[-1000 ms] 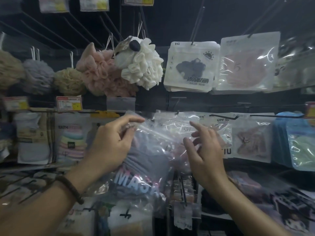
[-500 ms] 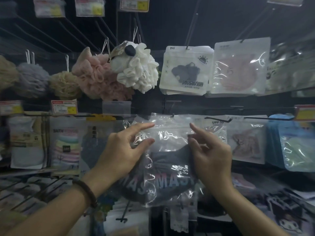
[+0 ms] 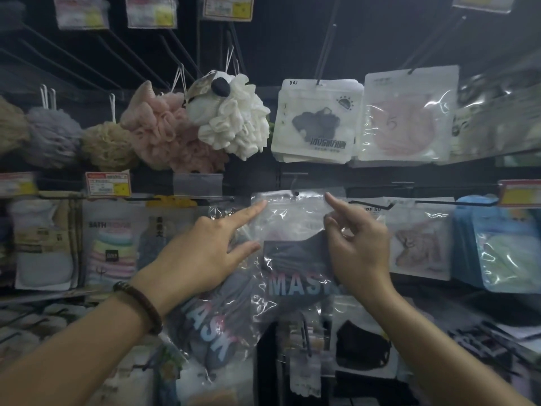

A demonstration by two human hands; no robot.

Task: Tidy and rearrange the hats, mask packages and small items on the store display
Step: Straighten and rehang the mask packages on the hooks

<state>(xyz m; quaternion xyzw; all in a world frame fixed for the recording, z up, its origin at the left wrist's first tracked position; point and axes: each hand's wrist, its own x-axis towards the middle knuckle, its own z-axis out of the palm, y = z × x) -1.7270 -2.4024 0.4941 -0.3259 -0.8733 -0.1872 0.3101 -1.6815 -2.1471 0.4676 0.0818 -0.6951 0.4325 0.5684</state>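
"MASK" on the tilted mask package (image 3: 210,332), "MAS" on the upright mask package (image 3: 295,285), "BATH" on the striped pack (image 3: 109,244).

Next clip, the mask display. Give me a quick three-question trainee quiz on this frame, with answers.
1. True or false: the bracelet is on the right wrist.
2. The bag between the left hand and the right hand reads: A) MASK B) BATH C) SOAP.
3. Fill in: the pink puff hangs to the ___ of the white puff.
Key: 1 false; 2 A; 3 left.
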